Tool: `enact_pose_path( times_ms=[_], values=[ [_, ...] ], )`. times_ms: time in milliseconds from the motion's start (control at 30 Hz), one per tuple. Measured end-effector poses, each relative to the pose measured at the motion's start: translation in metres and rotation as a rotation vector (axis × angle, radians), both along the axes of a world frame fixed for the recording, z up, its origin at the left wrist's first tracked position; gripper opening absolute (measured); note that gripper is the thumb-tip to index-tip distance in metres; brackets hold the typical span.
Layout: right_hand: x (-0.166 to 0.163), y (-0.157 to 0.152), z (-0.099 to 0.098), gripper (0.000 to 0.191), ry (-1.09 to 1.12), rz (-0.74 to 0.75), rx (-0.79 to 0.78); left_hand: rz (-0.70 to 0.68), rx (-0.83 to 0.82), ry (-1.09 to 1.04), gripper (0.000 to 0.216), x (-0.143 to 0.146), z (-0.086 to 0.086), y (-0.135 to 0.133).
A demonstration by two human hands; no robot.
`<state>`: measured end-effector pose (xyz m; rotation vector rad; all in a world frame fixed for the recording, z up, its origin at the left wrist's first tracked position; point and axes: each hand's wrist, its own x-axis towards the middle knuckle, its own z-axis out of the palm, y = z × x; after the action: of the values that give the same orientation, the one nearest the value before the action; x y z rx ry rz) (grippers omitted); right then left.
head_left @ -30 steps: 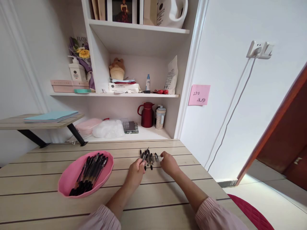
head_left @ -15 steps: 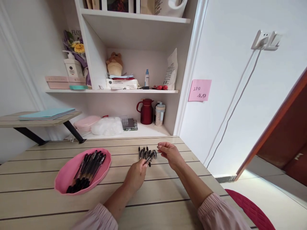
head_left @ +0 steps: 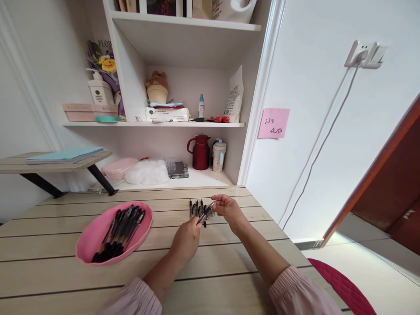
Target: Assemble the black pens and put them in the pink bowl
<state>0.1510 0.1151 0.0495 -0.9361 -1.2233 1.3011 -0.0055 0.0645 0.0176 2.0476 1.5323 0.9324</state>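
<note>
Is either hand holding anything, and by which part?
The left hand holds a pen by its near end; fingers of the right hand are at its far end, grip unclear.

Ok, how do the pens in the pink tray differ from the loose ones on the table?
The pens in the pink tray form a big bunch; the loose pens on the table are fewer. Tray pens slant and overlap; loose pens lie nearly parallel in a short row. Both sets look mostly black.
</note>
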Motion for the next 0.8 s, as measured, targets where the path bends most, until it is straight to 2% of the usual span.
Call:
enact_pose_path(
  times_ms=[167,333,400,533,700,800],
  values=[
    [0.001,0.0,-0.001,0.034,-0.023,0.033,-0.071,-0.005,-0.005,0.062,0.02,0.004,0.004,-0.003],
    [0.007,0.0,-0.002,0.024,0.03,0.145,-0.161,-0.001,0.025,0.022,0.021,0.003,0.002,-0.004],
    [0.006,0.001,-0.005,0.026,0.032,0.122,-0.153,-0.004,0.029,0.013,0.021,0.003,0.002,-0.004],
    [0.001,0.001,-0.01,0.032,-0.044,-0.025,-0.185,-0.018,0.037,-0.005,0.02,0.003,0.0,-0.003],
    [0.002,0.001,-0.01,0.033,0.127,0.067,-0.177,-0.023,0.028,-0.03,0.02,0.003,-0.003,-0.002],
    [0.002,0.0,-0.01,0.031,0.099,0.042,-0.176,-0.026,0.023,-0.024,0.02,0.003,-0.003,-0.002]
  ],
)
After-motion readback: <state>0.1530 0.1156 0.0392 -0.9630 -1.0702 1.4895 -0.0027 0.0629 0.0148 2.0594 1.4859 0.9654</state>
